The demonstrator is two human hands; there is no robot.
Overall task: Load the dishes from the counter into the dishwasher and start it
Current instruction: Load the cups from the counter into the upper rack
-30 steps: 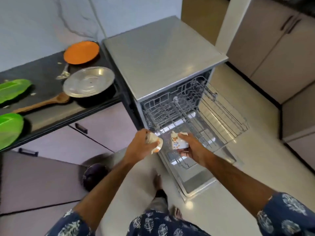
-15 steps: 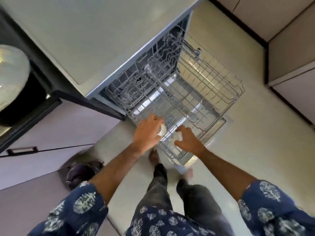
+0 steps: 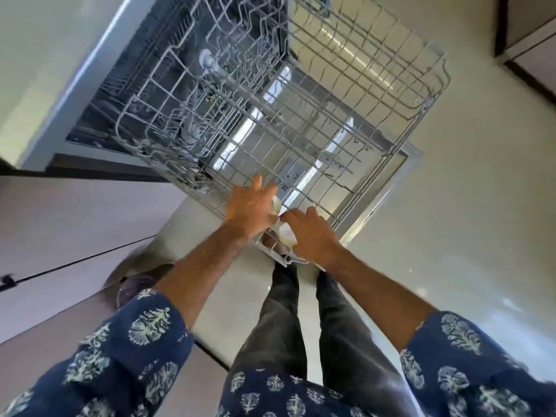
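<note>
Nearest the camera are two blue sleeves (image 3: 141, 341) with a pale leaf print and grey trousers (image 3: 279, 332), the legs standing on a pale floor (image 3: 481, 206). Both forearms reach forward and down to the near corner of the rack (image 3: 346, 115), a grey wire basket pulled out of the dishwasher (image 3: 75, 85) over its dropped door (image 3: 400, 176).

The left hand (image 3: 251, 210) lies knuckles up, its grip closed around a small white cup (image 3: 276, 203); only a sliver of the cup shows at the right side of the hand, and two fingers point ahead across the wires. Whether the cup already rests on the rack cannot be told. Just right of it and a little nearer the body, the right hand (image 3: 313, 236) has its grip clamped on a second white cup (image 3: 285, 234) with a faint red mark, held on its side at the rack's near edge. The two hands are almost touching, thumb to thumb.

Ahead of both grips the rack is bare wire, rows of tines running away toward the dark tub. Beyond and to the left of the left grip is the dishwasher's grey top, with lilac cabinet fronts (image 3: 75, 230) below it. Far right of the right grip, a dark-edged cupboard (image 3: 529, 55) meets the floor.
</note>
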